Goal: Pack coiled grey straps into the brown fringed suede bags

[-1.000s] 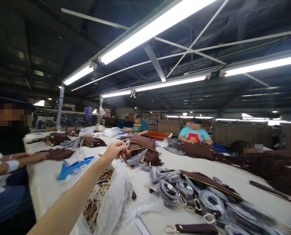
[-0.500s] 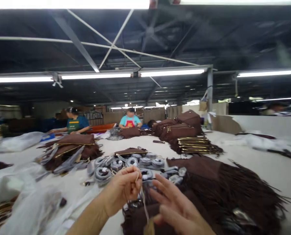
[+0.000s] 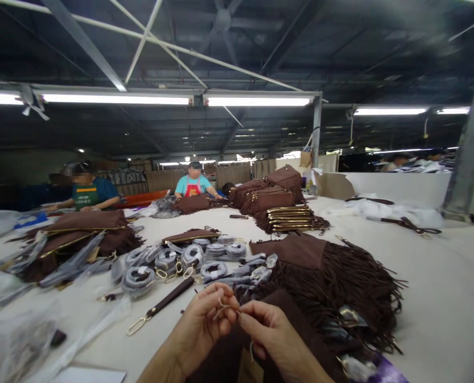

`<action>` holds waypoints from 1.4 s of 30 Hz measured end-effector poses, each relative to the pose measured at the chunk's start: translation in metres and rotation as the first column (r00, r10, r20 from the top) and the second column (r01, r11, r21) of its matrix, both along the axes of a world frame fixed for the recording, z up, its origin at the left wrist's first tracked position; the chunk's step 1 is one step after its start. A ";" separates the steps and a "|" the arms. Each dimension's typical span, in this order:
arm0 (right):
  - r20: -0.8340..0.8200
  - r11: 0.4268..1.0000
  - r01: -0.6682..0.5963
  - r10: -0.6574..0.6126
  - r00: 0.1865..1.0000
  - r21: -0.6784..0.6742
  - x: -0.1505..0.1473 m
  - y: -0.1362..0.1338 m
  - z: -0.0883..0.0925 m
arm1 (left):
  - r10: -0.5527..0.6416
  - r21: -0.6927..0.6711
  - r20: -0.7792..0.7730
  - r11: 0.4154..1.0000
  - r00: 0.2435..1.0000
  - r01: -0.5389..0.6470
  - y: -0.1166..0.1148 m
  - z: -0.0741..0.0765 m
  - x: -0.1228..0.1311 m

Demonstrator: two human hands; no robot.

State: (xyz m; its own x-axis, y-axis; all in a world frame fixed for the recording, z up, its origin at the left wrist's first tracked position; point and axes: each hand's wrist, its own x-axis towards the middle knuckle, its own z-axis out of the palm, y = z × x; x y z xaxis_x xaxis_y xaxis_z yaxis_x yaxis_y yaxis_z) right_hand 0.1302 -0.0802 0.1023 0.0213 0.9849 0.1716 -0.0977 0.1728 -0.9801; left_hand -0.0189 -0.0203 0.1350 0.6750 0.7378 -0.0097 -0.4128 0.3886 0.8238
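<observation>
In the head view, my left hand (image 3: 209, 316) is closed, with a thin pale string (image 3: 221, 307) pinched between thumb and fingers. My right hand (image 3: 271, 327) is beside it, its thumb and forefinger closed on the same string, fingertips almost meeting the left ones. Below the right hand a bit of string dangles near a tan hang tag (image 3: 250, 368), which lies over a dark brown bag (image 3: 217, 357) under both hands. My hands and wrists cover much of this bag.
Coiled straps in grey plastic wrap (image 3: 139, 279) and a brown strap with a gold clasp (image 3: 171, 298) lie ahead. A fringed brown bag (image 3: 336, 282) sits to the right. Stacked bags (image 3: 89, 229) stand left. Two co-workers (image 3: 191, 183) are across the table (image 3: 440, 287).
My right hand, spread open before, has come in to the left hand and closed on the string. The camera has turned right and tilted down, bringing the brown strap with the clasp into view.
</observation>
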 end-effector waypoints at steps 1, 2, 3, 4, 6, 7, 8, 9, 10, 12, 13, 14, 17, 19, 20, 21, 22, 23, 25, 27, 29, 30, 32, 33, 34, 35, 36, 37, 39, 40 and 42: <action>0.031 0.999 0.031 -0.031 0.999 0.022 0.002 0.002 -0.001 | -0.006 0.008 -0.002 1.000 1.000 0.006 0.002 -0.003 0.001; 0.056 0.997 0.061 -0.064 0.996 0.052 0.004 0.004 -0.002 | -0.012 0.009 -0.009 1.000 1.000 0.012 0.004 -0.006 0.001; 0.075 0.993 0.089 -0.095 0.993 0.082 0.006 0.005 -0.002 | -0.014 0.008 -0.016 1.000 1.000 0.014 0.007 -0.009 0.001; 0.091 0.988 0.115 -0.124 0.988 0.102 0.007 0.007 -0.003 | -0.011 0.003 -0.022 1.000 1.000 0.011 0.010 -0.012 0.001; 0.110 0.983 0.155 -0.165 0.980 0.097 0.010 0.008 -0.004 | 0.001 -0.011 -0.032 1.000 0.999 -0.001 0.015 -0.018 0.002; 0.121 0.982 0.169 -0.178 0.977 0.082 0.011 0.009 -0.005 | 0.007 -0.021 -0.038 1.000 0.999 -0.008 0.017 -0.020 0.002; 0.138 0.981 0.181 -0.189 0.972 0.071 0.011 0.009 -0.007 | 0.012 -0.031 -0.044 0.999 0.999 -0.013 0.019 -0.022 0.002; 0.159 0.981 0.185 -0.193 0.968 0.065 0.012 0.008 -0.008 | 0.014 -0.041 -0.052 0.999 0.999 -0.016 0.020 -0.023 0.002; 0.182 0.981 0.182 -0.191 0.965 0.062 0.012 0.007 -0.008 | 0.014 -0.048 -0.060 0.999 0.998 -0.017 0.021 -0.024 0.003; 0.228 0.983 0.171 -0.182 0.956 0.067 0.015 0.002 -0.006 | -0.002 -0.054 -0.081 0.999 0.997 -0.002 0.019 -0.022 0.004; 0.251 0.982 0.172 -0.187 0.950 0.080 0.019 -0.002 -0.004 | -0.016 -0.052 -0.094 0.999 0.995 0.011 0.017 -0.020 0.005; 0.266 0.979 0.181 -0.201 0.943 0.098 0.025 -0.008 -0.001 | -0.030 -0.042 -0.108 0.999 0.994 0.025 0.014 -0.017 0.005; 0.200 0.970 0.220 -0.237 0.951 0.102 0.055 -0.032 0.009 | -0.065 0.035 -0.155 0.997 0.986 0.071 0.007 -0.008 0.004; 0.066 0.962 0.266 -0.270 0.961 0.061 0.084 -0.054 0.015 | -0.080 0.129 -0.209 0.986 0.975 0.109 0.001 -0.003 0.006; 0.017 0.951 0.306 -0.307 0.952 0.045 0.099 -0.068 0.017 | -0.094 0.191 -0.261 0.971 0.961 0.147 -0.004 -0.002 0.008; 0.004 0.933 0.356 -0.357 0.934 0.044 0.113 -0.081 0.019 | -0.100 0.270 -0.333 0.943 0.938 0.197 -0.009 -0.001 0.012; 0.028 0.912 0.407 -0.409 0.912 0.059 0.126 -0.095 0.020 | -0.088 0.366 -0.418 0.895 0.904 0.256 -0.016 -0.002 0.018; 0.077 0.890 0.449 -0.454 0.888 0.080 0.137 -0.109 0.021 | -0.053 0.469 -0.502 0.822 0.863 0.323 -0.025 -0.003 0.026; 0.167 0.867 0.489 -0.498 0.851 0.099 0.151 -0.132 0.020 | 0.087 0.652 -0.608 0.622 0.790 0.433 -0.043 -0.011 0.045; 0.174 0.867 0.496 -0.495 0.851 0.045 0.154 -0.148 0.015 | 0.225 0.748 -0.632 0.428 0.742 0.508 -0.059 -0.024 0.067; 0.109 0.877 0.475 -0.467 0.878 -0.067 0.149 -0.156 0.005 | 0.298 0.765 -0.642 0.311 0.706 0.564 -0.067 -0.042 0.087; 0.080 0.882 0.455 -0.449 0.890 -0.122 0.145 -0.157 -0.001 | 0.313 0.762 -0.647 0.280 0.695 0.584 -0.068 -0.052 0.094; 0.075 0.888 0.417 -0.411 0.909 -0.195 0.137 -0.156 -0.015 | 0.317 0.764 -0.645 0.257 0.696 0.592 -0.064 -0.071 0.101; 0.109 0.889 0.411 -0.397 0.911 -0.201 0.134 -0.155 -0.020 | 0.316 0.770 -0.638 0.262 0.702 0.582 -0.060 -0.079 0.101; 0.165 0.890 0.419 -0.392 0.905 -0.181 0.132 -0.153 -0.025 | 0.316 0.777 -0.629 0.272 0.710 0.568 -0.056 -0.085 0.098; 0.236 0.893 0.429 -0.392 0.889 -0.134 0.130 -0.150 -0.028 | 0.316 0.784 -0.620 0.284 0.718 0.552 -0.050 -0.089 0.093; 0.312 0.899 0.433 -0.395 0.864 -0.064 0.129 -0.148 -0.030 | 0.315 0.791 -0.610 0.295 0.727 0.536 -0.045 -0.092 0.086; 0.383 0.905 0.426 -0.399 0.833 0.015 0.128 -0.145 -0.030 | 0.315 0.798 -0.600 0.303 0.735 0.521 -0.040 -0.093 0.078; 0.485 0.920 0.366 -0.386 0.784 0.142 0.123 -0.140 -0.028 | 0.329 0.815 -0.575 0.308 0.749 0.490 -0.032 -0.091 0.061; 0.516 0.933 0.316 -0.358 0.778 0.172 0.119 -0.137 -0.027 | 0.350 0.823 -0.566 0.304 0.747 0.481 -0.029 -0.088 0.053; 0.545 0.959 0.211 -0.281 0.789 0.189 0.108 -0.131 -0.026 | 0.425 0.825 -0.565 0.277 0.707 0.493 -0.027 -0.080 0.042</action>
State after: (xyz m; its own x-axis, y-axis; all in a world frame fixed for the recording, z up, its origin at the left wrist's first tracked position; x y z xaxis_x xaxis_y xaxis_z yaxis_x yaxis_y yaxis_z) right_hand 0.2383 -0.2109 0.0765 0.1261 0.9328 0.3377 0.5242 0.2264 -0.8210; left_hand 0.0226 -0.0470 0.0553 0.8361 0.4993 0.2270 0.3173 -0.7779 0.5423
